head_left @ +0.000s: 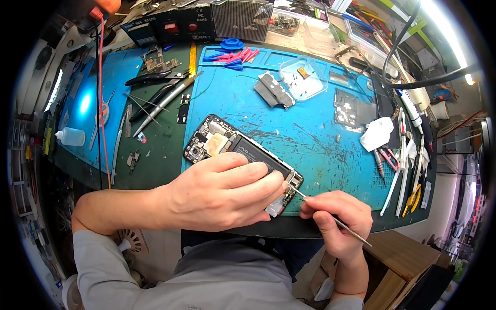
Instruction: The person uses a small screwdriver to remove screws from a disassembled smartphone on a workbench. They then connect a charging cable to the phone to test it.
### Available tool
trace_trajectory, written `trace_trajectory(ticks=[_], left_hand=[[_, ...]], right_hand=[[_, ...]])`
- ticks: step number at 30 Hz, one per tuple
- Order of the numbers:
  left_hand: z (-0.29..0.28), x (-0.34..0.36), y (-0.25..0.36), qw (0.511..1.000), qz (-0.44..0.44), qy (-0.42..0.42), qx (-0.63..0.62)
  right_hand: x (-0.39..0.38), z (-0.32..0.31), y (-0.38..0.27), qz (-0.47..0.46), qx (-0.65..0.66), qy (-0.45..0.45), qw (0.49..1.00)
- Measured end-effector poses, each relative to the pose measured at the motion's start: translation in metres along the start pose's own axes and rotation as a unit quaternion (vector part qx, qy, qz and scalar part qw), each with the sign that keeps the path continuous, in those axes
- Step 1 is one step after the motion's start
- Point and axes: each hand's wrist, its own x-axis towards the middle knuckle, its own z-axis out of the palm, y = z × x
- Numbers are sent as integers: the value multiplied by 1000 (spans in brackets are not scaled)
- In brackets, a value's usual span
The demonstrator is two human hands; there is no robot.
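Right hand [341,219] nearest: grip closed, thumb and fingers pinching a thin metal tool [356,235], its far end aimed up-left to the lower end of the phone [228,136]. Left hand [222,188], left of that grip: laid across the phone, fingers bent and bunched near the tool's end. Cannot tell if this grip pinches a part or only steadies. Phone sits under the left grip, slanted, on the blue mat [320,165] over the dark desk [150,173].

Progress, judged from the layout: partway. Done: phone open, back cover off, upper board and battery [256,153] bare, battery in its bay. Beyond the grips, grey parts [274,92] lie loose; the clear dish [318,93] beside them holds tiny dark bits, probably screws, plus an orange piece [303,73]. Left: lower end lies exposed, small parts are off the phone, no cover over it. Work by the tool's end looks unfinished.

Hidden: left hand blocks the phone's near long edge, much of the battery and part of the lower end. Left thumb mostly tucked out of sight. Tool's very tip is lost among bright metal at the left fingertips, so contact is unclear. Right of the grips, white wad [377,133] covers whatever is beneath. Far left of them, cutters [164,95] overlap other tools. Farthest, gear behind the mat is crowded and cut by the rim.
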Motion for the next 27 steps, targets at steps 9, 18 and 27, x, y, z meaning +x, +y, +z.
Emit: trace_trajectory(ticks=[9, 18, 27], left_hand=[[3, -2, 0, 1000, 0, 13, 5], [4, -2, 0, 1000, -3, 15, 3], [4, -3, 1, 1000, -6, 18, 13]], right_hand=[[-1, 1, 0, -3, -4, 3, 1000], [-1, 1, 0, -3, -10, 7, 1000], [-1, 2, -1, 5, -17, 11, 1000]])
